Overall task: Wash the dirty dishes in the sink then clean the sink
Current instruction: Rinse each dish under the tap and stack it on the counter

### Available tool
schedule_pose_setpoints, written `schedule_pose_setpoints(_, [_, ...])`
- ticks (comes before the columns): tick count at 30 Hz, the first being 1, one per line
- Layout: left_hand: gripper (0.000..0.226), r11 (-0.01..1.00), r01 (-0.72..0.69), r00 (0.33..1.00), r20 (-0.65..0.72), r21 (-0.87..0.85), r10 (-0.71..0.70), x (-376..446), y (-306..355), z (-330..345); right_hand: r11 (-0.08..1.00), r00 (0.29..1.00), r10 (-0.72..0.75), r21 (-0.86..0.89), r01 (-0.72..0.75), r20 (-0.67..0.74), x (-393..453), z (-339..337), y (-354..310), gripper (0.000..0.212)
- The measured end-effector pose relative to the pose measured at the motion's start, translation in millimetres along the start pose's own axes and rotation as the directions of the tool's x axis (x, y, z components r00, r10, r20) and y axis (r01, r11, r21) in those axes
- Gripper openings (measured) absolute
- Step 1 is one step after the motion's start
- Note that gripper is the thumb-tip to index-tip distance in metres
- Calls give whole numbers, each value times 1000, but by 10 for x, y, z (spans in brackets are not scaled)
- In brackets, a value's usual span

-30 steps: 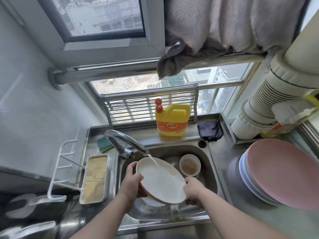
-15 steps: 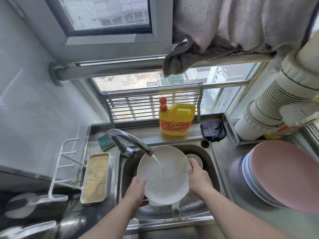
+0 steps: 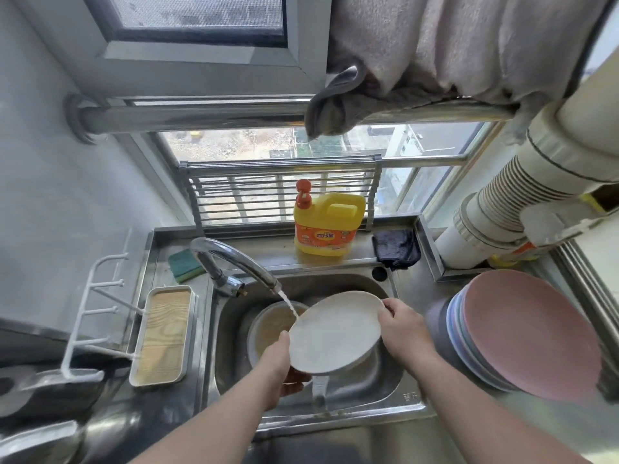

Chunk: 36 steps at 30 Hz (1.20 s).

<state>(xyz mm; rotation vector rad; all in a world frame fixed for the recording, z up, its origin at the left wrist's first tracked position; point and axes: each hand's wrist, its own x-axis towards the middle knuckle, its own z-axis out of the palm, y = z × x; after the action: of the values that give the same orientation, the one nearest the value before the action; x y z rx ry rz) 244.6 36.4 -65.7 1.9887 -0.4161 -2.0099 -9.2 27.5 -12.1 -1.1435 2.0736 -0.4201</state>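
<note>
I hold a white plate (image 3: 335, 333) tilted over the steel sink (image 3: 375, 380). My left hand (image 3: 281, 366) grips its lower left edge, thumb on the rim and fingers underneath. My right hand (image 3: 402, 329) grips its upper right rim. Water runs from the faucet (image 3: 234, 259) onto the plate's left edge and pours off its bottom into the sink. A bowl of brownish water (image 3: 274, 326) sits in the sink behind the plate, partly hidden.
A stack of pink and blue plates (image 3: 522, 333) sits on the right counter. Yellow dish soap (image 3: 326, 226), a dark cloth (image 3: 397, 247) and a green sponge (image 3: 184, 264) line the back ledge. A white tray (image 3: 164, 333) with a rack lies on the left.
The plate has shifted right and turned, so the stream now hits its left edge instead of its middle. The bowl of brownish water shows on the plate's left.
</note>
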Motion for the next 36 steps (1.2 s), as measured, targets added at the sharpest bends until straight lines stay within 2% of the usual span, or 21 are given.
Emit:
schedule_pose_setpoints(4, [38,999,-46,999,-15,-7,46,-65,10,-99,981,974,184,38,-191,132,-8,50,54,26])
schedule_pose_setpoints(8, [35,986,-159,976,-156,-50,150,-155,94,-285,935,913,288,120,-333,290,-33,298,157,29])
schedule_pose_setpoints(11, [39,918,-377,879,-265,123,397,-308,167,-404,935,891,280,108,-337,358,-93,538,160,27])
schedule_pose_setpoints(13, [38,814,-492,785,-247,308,568,-432,185,-466,922,874,280,140,-360,397,-147,711,117,27])
schedule_pose_setpoints(15, [36,712,-560,704,-210,423,679,-535,202,-520,885,851,290,217,-413,438,-203,873,40,27])
schedule_pose_setpoints(17, [35,675,-596,660,-214,434,720,-622,218,-565,846,839,285,290,-447,464,-249,1020,-58,28])
schedule_pose_setpoints(20, [50,664,-598,620,-267,448,738,-715,203,-657,813,831,255,355,-461,494,-291,1164,-225,30])
schedule_pose_setpoints(25, [56,653,-604,557,-343,458,756,-757,121,-820,785,852,215,435,-441,477,-255,1227,-417,31])
schedule_pose_setpoints(27, [50,671,-589,575,-350,451,740,-721,82,-856,796,876,197,450,-405,439,-228,1188,-456,31])
schedule_pose_setpoints(31, [44,759,-542,703,-301,361,644,-465,-51,-860,868,944,139,423,-261,298,-140,995,-447,31])
schedule_pose_setpoints(34, [44,866,-428,809,-317,257,494,-297,-92,-729,955,984,61,278,-106,168,-61,784,-395,29])
schedule_pose_setpoints(36, [44,938,-334,895,-282,93,346,-238,-57,-598,983,993,20,179,-41,118,-43,639,-359,30])
